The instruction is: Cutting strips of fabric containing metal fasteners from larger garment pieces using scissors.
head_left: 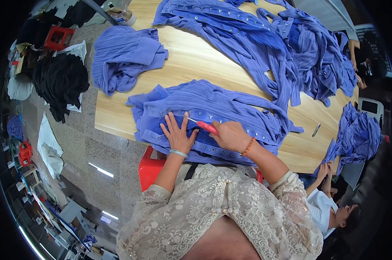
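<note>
"One blue ribbed garment (204, 99) is lying at twelve o'clock from the lace top (255, 201), I'm noting remotely. Grips?"

"Left hand (177, 136) is resting spread on it, eleven o'clock; right hand (229, 136) is clutching a red-handled tool (207, 127), twelve."

"Handling?"

"Looking soft, light, likely stretchy; I'm favouring holding beside the metal fasteners (211, 117)."

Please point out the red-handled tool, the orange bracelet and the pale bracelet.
Red-handled tool (207, 127), head view: the handle.
Orange bracelet (249, 146), head view: the beads.
Pale bracelet (178, 153), head view: the band.
</note>
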Demonstrator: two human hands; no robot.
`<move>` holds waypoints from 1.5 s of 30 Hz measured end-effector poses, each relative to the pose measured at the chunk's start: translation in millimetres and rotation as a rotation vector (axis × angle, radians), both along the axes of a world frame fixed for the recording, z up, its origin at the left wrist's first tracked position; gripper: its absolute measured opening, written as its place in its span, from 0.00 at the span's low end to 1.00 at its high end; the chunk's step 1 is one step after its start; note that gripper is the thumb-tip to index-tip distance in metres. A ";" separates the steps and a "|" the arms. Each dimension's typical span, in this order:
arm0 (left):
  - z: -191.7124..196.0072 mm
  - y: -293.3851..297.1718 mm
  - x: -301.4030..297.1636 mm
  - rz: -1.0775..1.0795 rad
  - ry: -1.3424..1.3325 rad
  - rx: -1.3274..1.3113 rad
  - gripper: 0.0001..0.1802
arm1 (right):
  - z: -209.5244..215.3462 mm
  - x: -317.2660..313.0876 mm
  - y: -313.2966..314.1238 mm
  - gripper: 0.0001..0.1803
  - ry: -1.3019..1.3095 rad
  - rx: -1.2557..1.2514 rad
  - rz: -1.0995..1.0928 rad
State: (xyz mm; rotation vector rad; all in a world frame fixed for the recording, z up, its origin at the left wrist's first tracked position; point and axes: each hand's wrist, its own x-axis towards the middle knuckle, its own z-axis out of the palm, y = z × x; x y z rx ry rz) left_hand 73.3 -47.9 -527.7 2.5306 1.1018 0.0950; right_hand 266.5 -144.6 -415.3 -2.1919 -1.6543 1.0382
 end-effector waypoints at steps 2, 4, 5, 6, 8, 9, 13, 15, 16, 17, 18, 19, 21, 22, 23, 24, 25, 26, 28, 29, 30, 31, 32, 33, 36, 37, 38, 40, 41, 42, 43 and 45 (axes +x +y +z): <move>-1.4 0.6 -1.2 -0.008 -0.001 -0.008 0.43 | 1.5 -2.8 6.0 0.16 0.006 -0.002 0.017; -1.9 1.0 -1.2 -0.016 0.001 -0.016 0.43 | 2.2 -2.7 2.8 0.16 -0.011 0.008 0.028; -2.9 1.3 -2.1 -0.008 0.005 -0.014 0.43 | 6.2 0.4 -1.0 0.16 -0.010 0.006 0.028; -3.5 0.9 -3.2 0.003 0.011 -0.013 0.44 | 14.8 7.2 -9.2 0.17 -0.030 -0.058 0.016; -3.3 2.5 -3.0 0.003 0.006 -0.025 0.44 | 26.8 21.0 -29.5 0.18 -0.044 -0.162 -0.018; -2.9 2.8 -2.6 0.001 0.000 -0.034 0.44 | 29.2 21.9 -33.2 0.18 -0.044 -0.164 -0.021; -4.5 3.6 -2.0 -0.009 0.007 -0.013 0.44 | 26.0 14.1 -31.2 0.17 -0.016 -0.165 -0.030; -6.0 3.4 -1.2 -0.017 -0.003 0.002 0.44 | 20.5 2.3 -19.5 0.17 0.024 -0.107 -0.029; -6.3 2.9 -0.5 -0.013 -0.012 0.013 0.45 | 18.7 2.6 -22.4 0.17 0.024 -0.102 -0.041; -4.4 2.9 -0.4 -0.021 -0.009 0.018 0.45 | 16.0 2.1 -23.7 0.16 0.036 -0.084 -0.061; -2.5 1.9 0.0 -0.013 0.014 0.011 0.44 | 14.7 1.7 -24.8 0.16 0.046 -0.065 -0.081; -0.4 0.4 0.5 -0.004 0.036 0.002 0.44 | 16.4 3.8 -30.1 0.16 0.047 -0.061 -0.089; 11.8 -8.8 1.9 -0.014 0.019 0.016 0.44 | 21.6 16.2 -55.0 0.15 0.101 -0.071 -0.151; 20.4 -13.6 5.5 -0.022 0.001 0.027 0.45 | 16.4 20.0 -70.8 0.14 0.075 -0.016 -0.167; 36.5 -19.7 12.9 -0.070 -0.055 -0.003 0.45 | 19.6 23.6 -83.5 0.14 0.070 -0.017 -0.196; 46.2 -25.5 18.9 -0.111 -0.071 -0.014 0.45 | 22.8 27.0 -92.7 0.14 0.066 -0.014 -0.216; 50.8 -32.4 24.2 -0.152 -0.087 -0.026 0.45 | 22.4 29.6 -104.4 0.14 0.058 0.004 -0.217; 46.2 -38.2 27.1 -0.178 -0.083 -0.047 0.44 | 24.8 30.5 -110.7 0.14 0.058 0.005 -0.213; 38.8 -49.1 34.4 -0.143 -0.049 -0.090 0.43 | 29.4 31.0 -118.8 0.14 0.016 -0.059 -0.251; 32.7 -53.3 37.5 -0.119 -0.069 -0.110 0.43 | 29.9 31.1 -122.8 0.14 0.013 -0.062 -0.254; 27.6 -54.4 37.1 -0.120 -0.070 -0.112 0.43 | 30.0 31.1 -126.0 0.14 0.003 -0.058 -0.257; 22.6 -54.8 36.0 -0.116 -0.041 -0.101 0.43 | 29.8 31.2 -127.6 0.14 -0.008 -0.055 -0.260; 21.0 -55.6 35.9 -0.114 -0.010 -0.091 0.43 | 30.3 31.2 -128.1 0.14 -0.007 -0.059 -0.264; 19.3 -55.4 35.6 -0.117 -0.009 -0.094 0.43 | 31.0 31.4 -126.1 0.14 -0.010 -0.100 -0.245; 15.3 -53.3 36.3 -0.113 0.012 -0.067 0.45 | 34.6 33.1 -116.1 0.15 -0.022 -0.149 -0.200; 14.2 -53.4 36.5 -0.110 0.010 -0.063 0.45 | 34.6 33.6 -111.4 0.15 -0.034 -0.157 -0.172; 13.8 -53.5 37.4 -0.111 0.007 -0.059 0.45 | 32.5 34.2 -106.6 0.15 -0.034 -0.158 -0.178; 14.3 -53.2 38.1 -0.115 0.010 -0.062 0.45 | 24.8 34.4 -93.5 0.15 -0.048 -0.137 -0.120; 13.6 -53.1 38.8 -0.114 0.012 -0.065 0.44 | 20.5 32.3 -83.5 0.15 -0.036 -0.122 -0.119; 12.5 -53.1 38.6 -0.115 0.023 -0.077 0.44 | 13.5 29.7 -74.7 0.15 -0.013 -0.095 -0.105; 11.4 -52.8 38.3 -0.118 0.033 -0.090 0.43 | 5.5 26.7 -66.6 0.15 0.009 -0.069 -0.092; 13.8 -51.9 38.4 -0.131 0.060 -0.108 0.43 | -1.5 19.6 -57.2 0.15 0.024 -0.030 -0.099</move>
